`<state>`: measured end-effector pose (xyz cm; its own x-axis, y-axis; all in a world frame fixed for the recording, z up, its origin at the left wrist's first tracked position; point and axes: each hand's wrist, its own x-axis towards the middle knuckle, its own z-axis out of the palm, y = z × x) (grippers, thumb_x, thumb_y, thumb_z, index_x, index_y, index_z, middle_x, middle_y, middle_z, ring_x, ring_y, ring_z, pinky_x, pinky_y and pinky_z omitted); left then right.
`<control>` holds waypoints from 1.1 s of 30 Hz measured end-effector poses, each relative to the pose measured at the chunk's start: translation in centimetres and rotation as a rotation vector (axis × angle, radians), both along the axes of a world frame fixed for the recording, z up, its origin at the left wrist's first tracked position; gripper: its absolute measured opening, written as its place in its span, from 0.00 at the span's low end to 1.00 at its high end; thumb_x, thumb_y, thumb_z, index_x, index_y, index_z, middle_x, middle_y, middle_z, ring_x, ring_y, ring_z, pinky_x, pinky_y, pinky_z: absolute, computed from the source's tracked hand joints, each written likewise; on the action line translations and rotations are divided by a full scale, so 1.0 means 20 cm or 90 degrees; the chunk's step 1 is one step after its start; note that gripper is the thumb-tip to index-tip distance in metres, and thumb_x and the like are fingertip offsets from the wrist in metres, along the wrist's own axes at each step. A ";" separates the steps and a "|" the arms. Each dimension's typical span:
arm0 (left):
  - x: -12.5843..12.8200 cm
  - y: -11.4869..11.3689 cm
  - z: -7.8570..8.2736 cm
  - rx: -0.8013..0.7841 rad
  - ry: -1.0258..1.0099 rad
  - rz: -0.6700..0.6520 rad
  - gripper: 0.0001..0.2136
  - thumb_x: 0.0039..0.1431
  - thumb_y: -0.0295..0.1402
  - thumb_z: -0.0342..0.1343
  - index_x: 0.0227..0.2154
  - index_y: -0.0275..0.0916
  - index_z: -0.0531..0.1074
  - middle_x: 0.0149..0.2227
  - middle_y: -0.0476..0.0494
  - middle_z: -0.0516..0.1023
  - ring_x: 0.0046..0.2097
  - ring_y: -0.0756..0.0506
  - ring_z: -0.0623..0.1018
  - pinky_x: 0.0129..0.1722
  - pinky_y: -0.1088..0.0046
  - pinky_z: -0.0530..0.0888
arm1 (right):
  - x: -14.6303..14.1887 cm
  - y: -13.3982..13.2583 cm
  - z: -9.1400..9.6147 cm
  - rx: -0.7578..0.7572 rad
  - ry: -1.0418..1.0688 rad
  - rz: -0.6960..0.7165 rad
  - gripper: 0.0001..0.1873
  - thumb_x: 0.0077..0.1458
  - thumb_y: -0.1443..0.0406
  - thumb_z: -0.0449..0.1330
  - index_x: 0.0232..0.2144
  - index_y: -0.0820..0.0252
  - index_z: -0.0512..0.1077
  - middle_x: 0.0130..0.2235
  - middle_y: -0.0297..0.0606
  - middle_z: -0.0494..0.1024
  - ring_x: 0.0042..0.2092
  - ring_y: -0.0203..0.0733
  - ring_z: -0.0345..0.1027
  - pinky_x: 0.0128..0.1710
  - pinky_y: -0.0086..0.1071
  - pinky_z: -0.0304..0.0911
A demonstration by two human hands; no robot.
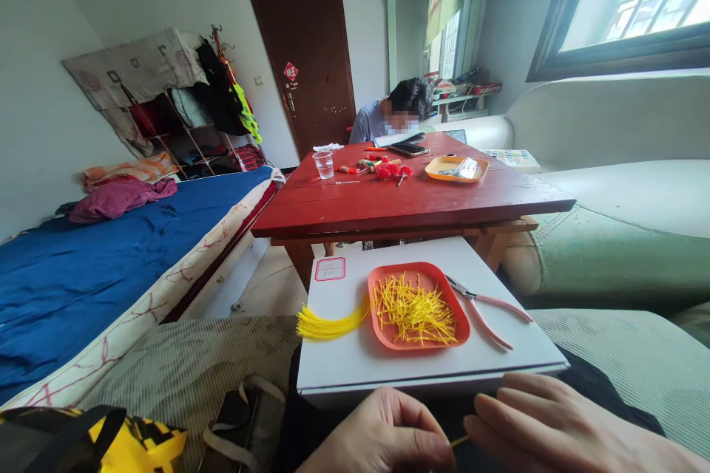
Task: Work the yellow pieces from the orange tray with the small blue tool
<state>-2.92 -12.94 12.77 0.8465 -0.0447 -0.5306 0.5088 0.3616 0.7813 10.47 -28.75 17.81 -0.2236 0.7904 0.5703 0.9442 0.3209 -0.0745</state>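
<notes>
My left hand [391, 434] is closed in a pinch at the bottom of the view, thumb against forefinger. A thin yellow strand [460, 441] runs from its fingertips to the fingers of my right hand [558, 425], which are also closed; their tips are partly hidden. Just beyond both hands a white box [338, 362] lies across the lap. On it stands a coral tray [466, 325] holding many short yellow strands [413, 310]. A bundle of longer yellow strands [333, 323] lies left of the tray. Pink-handled pliers [491, 303] rest at its right, jaws touching or near the rim.
Behind the box is a red table [355, 211] with a clear cup [323, 165], red fluffy pieces [391, 171], a phone [409, 149] and an orange tray [485, 170]. A person [369, 120] sits beyond, head bowed. A blue-covered bed [138, 236] is left, a pale sofa [626, 199] right.
</notes>
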 end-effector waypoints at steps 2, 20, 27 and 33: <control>0.00 0.00 -0.01 -0.016 0.003 0.006 0.09 0.38 0.35 0.64 0.17 0.34 0.74 0.14 0.52 0.66 0.16 0.56 0.60 0.18 0.76 0.48 | 0.00 0.00 0.00 0.003 -0.008 -0.002 0.32 0.65 0.65 0.29 0.26 0.59 0.71 0.18 0.34 0.71 0.16 0.34 0.60 0.17 0.28 0.58; -0.01 -0.01 -0.04 -0.083 -0.002 0.026 0.09 0.34 0.33 0.64 0.18 0.33 0.74 0.17 0.52 0.69 0.20 0.55 0.62 0.22 0.76 0.51 | -0.01 0.01 -0.10 0.096 0.018 -0.004 0.29 0.65 0.70 0.32 0.31 0.60 0.73 0.19 0.34 0.72 0.19 0.37 0.63 0.22 0.31 0.60; 0.01 -0.02 0.02 -0.085 0.015 0.031 0.06 0.33 0.30 0.61 0.15 0.33 0.72 0.15 0.52 0.67 0.18 0.56 0.61 0.21 0.76 0.49 | 0.00 -0.03 -0.14 0.092 -0.003 -0.034 0.29 0.65 0.70 0.31 0.31 0.61 0.72 0.24 0.36 0.76 0.18 0.35 0.62 0.19 0.32 0.59; 0.01 -0.02 0.01 -0.103 0.007 0.040 0.08 0.31 0.33 0.64 0.14 0.33 0.72 0.14 0.52 0.67 0.17 0.56 0.60 0.21 0.75 0.48 | 0.02 -0.04 -0.19 0.054 -0.045 -0.032 0.30 0.64 0.69 0.30 0.35 0.61 0.72 0.26 0.39 0.77 0.21 0.39 0.66 0.22 0.34 0.61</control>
